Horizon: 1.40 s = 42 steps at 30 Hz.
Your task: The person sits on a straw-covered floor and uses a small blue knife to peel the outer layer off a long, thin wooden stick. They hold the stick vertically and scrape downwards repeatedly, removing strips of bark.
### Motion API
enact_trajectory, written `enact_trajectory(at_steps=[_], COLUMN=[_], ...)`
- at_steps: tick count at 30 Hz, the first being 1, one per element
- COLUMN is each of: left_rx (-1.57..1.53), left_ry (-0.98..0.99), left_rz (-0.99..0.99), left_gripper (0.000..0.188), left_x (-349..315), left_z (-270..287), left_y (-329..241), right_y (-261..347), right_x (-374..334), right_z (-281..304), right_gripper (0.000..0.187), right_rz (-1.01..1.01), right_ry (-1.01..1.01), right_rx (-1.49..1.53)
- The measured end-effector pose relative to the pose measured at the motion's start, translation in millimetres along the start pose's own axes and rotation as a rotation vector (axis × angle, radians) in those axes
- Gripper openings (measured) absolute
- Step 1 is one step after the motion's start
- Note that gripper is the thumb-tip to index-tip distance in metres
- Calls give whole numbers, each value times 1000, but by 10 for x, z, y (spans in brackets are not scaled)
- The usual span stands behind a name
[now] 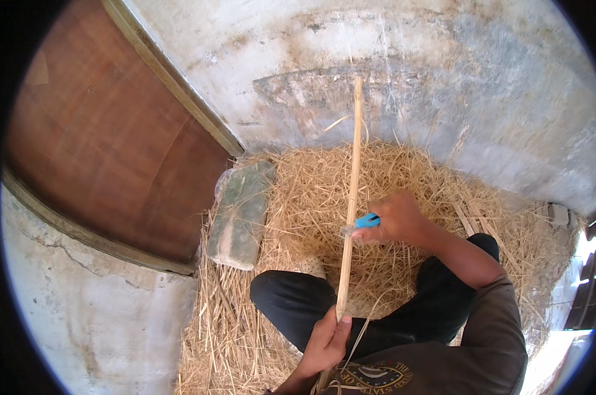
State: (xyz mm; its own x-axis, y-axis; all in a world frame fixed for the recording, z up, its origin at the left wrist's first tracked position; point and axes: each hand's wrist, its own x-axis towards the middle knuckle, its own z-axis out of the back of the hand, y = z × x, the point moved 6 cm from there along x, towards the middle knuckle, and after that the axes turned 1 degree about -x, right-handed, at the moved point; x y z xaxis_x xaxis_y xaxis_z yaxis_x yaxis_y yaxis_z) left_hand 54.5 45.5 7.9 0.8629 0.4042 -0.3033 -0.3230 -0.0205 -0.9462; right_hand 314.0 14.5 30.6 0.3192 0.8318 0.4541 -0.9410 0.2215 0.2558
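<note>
From above: the left hand [325, 345] is clamped round the near end of a long bamboo strip [352, 191], which runs up over the knees towards the grey wall [443, 66]. The right hand [397, 218] is closed on a blue-handled knife [362, 222], blade against the strip midway (thin shavings curl off it). Straw [298, 191] lies everywhere, a flat stone [240, 214] on its left edge, a wooden door [113, 145] beyond

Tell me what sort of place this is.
Probably a rough outdoor or shed corner used for handcraft: loose straw on the ground, a stained plaster wall, a brown wooden door.
</note>
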Motion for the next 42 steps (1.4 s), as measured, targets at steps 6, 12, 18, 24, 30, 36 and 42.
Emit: enact_trajectory(at_steps=[6, 12, 18, 24, 30, 36, 42], left_rx=[21, 3, -209, -27, -209, -355, -370], left_ry=[0, 66, 102, 80, 203, 165, 155], left_rz=[9, 99, 235, 480, 146, 15, 7], left_gripper=[21, 28, 22, 33, 22, 28, 30], left_x=[-8, -162, -414, -504, -36, 461, 822], left_z=[51, 1, -168, 68, -94, 184, 210], left_y=[-14, 108, 247, 613, 73, 42, 33], right_y=[-409, -1114, -2317, -3051, -974, -359, 142], right_x=[325, 479, 435, -314, -44, -219, -208], right_z=[0, -14, 346, 550, -26, -16, -171], right_gripper=[70, 68, 79, 90, 69, 71, 74], right_rz=[-111, -282, -733, -1075, -502, -370, -43], right_ry=[-109, -187, -80, -69, 160, 104, 194], right_rx=[-44, -316, -380, -246, 50, 154, 226])
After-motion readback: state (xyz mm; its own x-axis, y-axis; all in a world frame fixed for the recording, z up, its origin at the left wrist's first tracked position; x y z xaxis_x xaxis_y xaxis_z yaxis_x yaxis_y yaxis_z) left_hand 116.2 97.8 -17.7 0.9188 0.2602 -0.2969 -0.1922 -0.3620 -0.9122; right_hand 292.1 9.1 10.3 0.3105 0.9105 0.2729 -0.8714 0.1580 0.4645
